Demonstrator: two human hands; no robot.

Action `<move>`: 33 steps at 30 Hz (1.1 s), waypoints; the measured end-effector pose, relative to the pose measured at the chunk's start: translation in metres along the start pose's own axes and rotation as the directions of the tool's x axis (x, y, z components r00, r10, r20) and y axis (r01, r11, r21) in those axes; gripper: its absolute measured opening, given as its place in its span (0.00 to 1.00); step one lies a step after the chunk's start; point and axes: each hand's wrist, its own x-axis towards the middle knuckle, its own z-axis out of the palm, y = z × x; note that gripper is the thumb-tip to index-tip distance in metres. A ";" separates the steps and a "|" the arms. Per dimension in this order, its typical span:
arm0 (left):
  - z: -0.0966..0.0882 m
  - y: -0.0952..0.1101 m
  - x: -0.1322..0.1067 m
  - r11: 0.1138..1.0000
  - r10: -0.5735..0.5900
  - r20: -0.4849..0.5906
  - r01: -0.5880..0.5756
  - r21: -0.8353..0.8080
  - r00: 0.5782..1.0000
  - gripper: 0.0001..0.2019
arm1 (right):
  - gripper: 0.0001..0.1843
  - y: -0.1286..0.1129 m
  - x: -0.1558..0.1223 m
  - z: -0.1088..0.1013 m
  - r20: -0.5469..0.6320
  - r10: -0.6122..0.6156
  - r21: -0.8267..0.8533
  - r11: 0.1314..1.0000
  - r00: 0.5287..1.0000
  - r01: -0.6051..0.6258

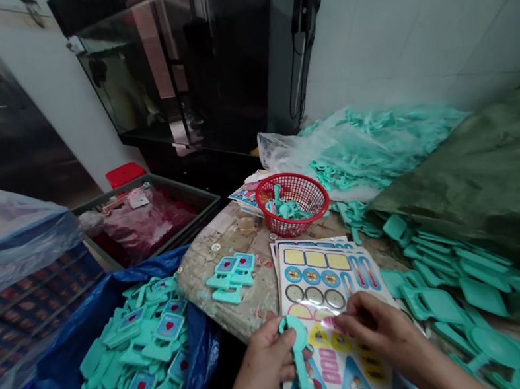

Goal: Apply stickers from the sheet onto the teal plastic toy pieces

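1. The left hand (263, 356) is closed around a teal plastic piece (300, 363). The piece is long, with a round ring at the top, and it stands up in the hand.
2. The right hand (374, 328) is just beside the left hand. Its fingers (347, 321) pinch close together on the paper, but I cannot tell if they hold something small.
3. Under both hands lies a sticker sheet (329, 316), with more sheets under it. It has bright shapes, circles and triangles. The teal piece is right over its lower part.
4. Past the sheet, on the worn table top (216, 289), lie a few teal pieces with stickers on (230, 279).
5. To the left, a blue bag (200, 339) holds a big pile of teal pieces with heart stickers (140, 370).
6. To the right, many teal pieces without stickers (460, 300) lie in a heap.
7. Farther up, a red basket (291, 202) holds more teal pieces, and a clear plastic bag (372, 148) is full of them too.
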 end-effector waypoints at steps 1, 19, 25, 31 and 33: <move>0.001 0.001 -0.002 1.000 0.006 0.005 -0.006 -0.002 1.000 0.18 | 0.15 -0.003 -0.003 0.000 -0.011 0.052 0.109 0.993 0.999 -0.050; 0.017 0.005 -0.042 0.946 0.254 0.102 -0.225 -0.235 0.962 0.19 | 0.16 -0.061 -0.032 0.043 -0.033 0.110 0.440 0.894 0.993 -0.084; 0.019 0.002 -0.045 0.943 0.261 0.084 -0.235 -0.234 0.962 0.19 | 0.15 -0.066 -0.032 0.045 -0.113 0.093 0.408 0.912 0.989 -0.039; 0.019 0.002 -0.045 0.931 0.284 0.076 -0.256 -0.260 0.956 0.19 | 0.15 -0.065 -0.032 0.046 -0.096 0.065 0.374 0.927 0.993 -0.024; 0.018 0.002 -0.046 0.933 0.282 0.070 -0.256 -0.253 0.957 0.19 | 0.15 -0.064 -0.032 0.047 -0.111 0.058 0.356 0.934 0.992 -0.015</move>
